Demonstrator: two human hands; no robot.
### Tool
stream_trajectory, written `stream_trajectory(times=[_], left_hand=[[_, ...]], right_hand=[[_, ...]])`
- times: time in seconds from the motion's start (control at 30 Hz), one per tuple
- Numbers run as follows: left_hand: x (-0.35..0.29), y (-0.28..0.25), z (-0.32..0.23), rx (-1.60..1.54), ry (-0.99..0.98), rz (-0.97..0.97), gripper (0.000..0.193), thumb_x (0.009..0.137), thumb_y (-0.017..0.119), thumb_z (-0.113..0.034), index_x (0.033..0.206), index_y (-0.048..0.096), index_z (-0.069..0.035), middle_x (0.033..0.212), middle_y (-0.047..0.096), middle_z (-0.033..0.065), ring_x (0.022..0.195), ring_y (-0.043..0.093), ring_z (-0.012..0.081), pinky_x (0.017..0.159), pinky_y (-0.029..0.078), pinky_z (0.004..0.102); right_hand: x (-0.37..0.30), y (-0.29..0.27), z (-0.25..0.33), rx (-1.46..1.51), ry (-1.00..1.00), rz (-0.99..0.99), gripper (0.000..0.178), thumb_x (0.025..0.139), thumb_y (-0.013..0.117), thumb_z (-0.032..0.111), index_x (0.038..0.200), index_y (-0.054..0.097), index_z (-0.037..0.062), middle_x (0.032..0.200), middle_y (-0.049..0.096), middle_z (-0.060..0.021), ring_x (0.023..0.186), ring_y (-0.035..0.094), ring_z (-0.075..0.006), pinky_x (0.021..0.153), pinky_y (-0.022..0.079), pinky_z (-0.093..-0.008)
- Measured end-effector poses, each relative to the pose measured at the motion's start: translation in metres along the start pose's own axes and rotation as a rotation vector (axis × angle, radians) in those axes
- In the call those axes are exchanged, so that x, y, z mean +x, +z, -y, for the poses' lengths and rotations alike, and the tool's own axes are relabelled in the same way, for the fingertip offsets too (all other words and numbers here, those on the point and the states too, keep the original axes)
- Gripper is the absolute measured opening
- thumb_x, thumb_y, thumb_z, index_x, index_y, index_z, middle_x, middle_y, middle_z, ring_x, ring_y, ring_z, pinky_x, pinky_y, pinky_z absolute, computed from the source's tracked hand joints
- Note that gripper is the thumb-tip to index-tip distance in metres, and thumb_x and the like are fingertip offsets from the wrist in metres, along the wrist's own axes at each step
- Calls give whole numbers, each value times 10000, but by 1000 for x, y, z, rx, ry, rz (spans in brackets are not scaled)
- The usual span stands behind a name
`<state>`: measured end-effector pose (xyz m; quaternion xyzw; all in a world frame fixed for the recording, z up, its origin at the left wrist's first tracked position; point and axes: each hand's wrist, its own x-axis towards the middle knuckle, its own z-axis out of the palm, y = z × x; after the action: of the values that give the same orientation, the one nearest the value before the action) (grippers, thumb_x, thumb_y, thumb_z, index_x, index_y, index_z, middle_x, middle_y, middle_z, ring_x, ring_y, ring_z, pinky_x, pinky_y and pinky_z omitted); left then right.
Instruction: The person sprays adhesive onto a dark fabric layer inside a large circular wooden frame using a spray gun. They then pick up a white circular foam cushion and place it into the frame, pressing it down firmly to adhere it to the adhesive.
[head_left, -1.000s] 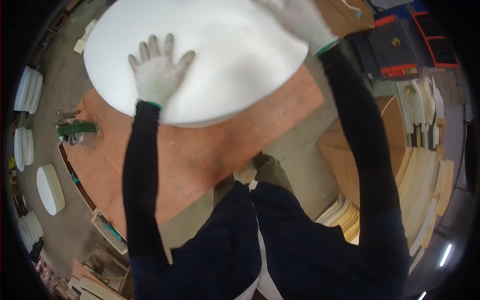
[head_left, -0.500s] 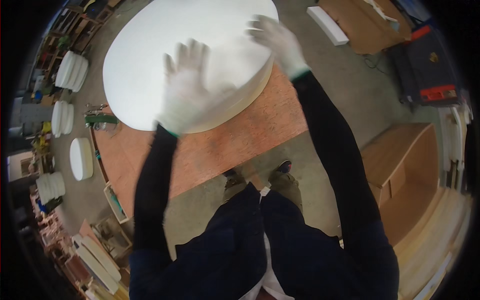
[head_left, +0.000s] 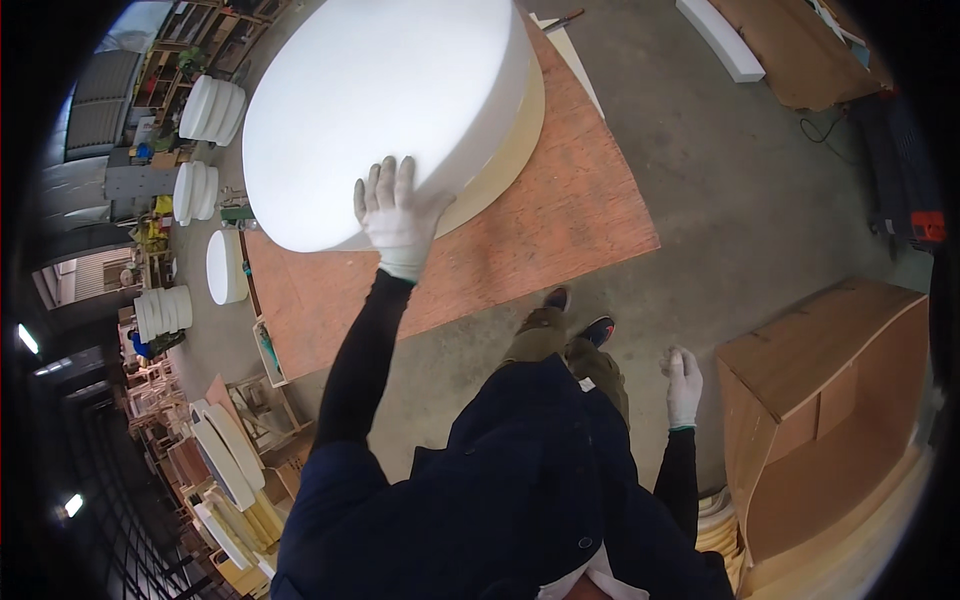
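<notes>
A large rounded piece, like a foam cushion, with a white upper layer [head_left: 370, 110] and a cream lower layer [head_left: 500, 170], lies on a reddish-brown board [head_left: 560, 220]. My left hand [head_left: 397, 218], in a white work glove, rests on its near edge with the fingers spread; nothing is held in it. Away from the board, over the floor at my right side, hangs my right hand [head_left: 683, 388], also gloved. Its fingers are loosely curled in, and no object shows in them.
An open cardboard box [head_left: 770, 370] stands at the right. Stacks of white rounded pieces [head_left: 212, 110] and a single one [head_left: 227, 267] are on the floor at the left. A white strip [head_left: 722, 40] lies beside brown sheet material [head_left: 800, 55] at the far right.
My right hand has left the white piece and dropped to my right side, its fingers now curled. My left hand has settled on the near edge. My view has turned.
</notes>
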<state>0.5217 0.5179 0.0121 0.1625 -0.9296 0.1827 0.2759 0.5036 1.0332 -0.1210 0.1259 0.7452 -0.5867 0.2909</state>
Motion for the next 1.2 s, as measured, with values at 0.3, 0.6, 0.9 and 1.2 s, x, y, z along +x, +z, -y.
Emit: stream_trajectory(times=[0.3, 0.6, 0.9, 1.2], left_hand=[[77, -21, -49, -43, 94, 53, 828, 784, 785, -514, 1400, 480, -52, 1325, 585, 206, 1281, 533, 368, 1134, 334, 554], [120, -20, -11, -420, -269, 398, 650, 893, 717, -371, 1414, 500, -47, 1380, 570, 219, 1255, 565, 368, 1121, 358, 541], [176, 80, -58, -62, -311, 453, 754, 984, 489, -546, 1516, 367, -26, 1553, 317, 315, 1464, 254, 480, 1183, 96, 650], [162, 46, -143, 221, -445, 365, 1349, 559, 832, -730, 1534, 233, -15, 1531, 363, 252, 1431, 336, 427, 1164, 92, 702]], right_hand=[[108, -46, 134, -351, -400, 134, 407, 980, 630, 239, 1257, 613, -59, 1197, 673, -164, 1131, 623, -208, 1005, 464, -336], [204, -77, 194, -454, -251, 233, 445, 979, 667, 269, 1268, 607, -64, 1227, 677, -172, 1123, 649, -222, 979, 494, -336], [300, -97, 262, -678, -174, 297, 400, 978, 641, 266, 1212, 626, -58, 1137, 705, -199, 1046, 676, -250, 935, 500, -334], [427, -153, 280, -776, -11, 345, 442, 974, 650, 342, 1238, 636, -12, 956, 656, -26, 729, 535, -71, 630, 444, -239]])
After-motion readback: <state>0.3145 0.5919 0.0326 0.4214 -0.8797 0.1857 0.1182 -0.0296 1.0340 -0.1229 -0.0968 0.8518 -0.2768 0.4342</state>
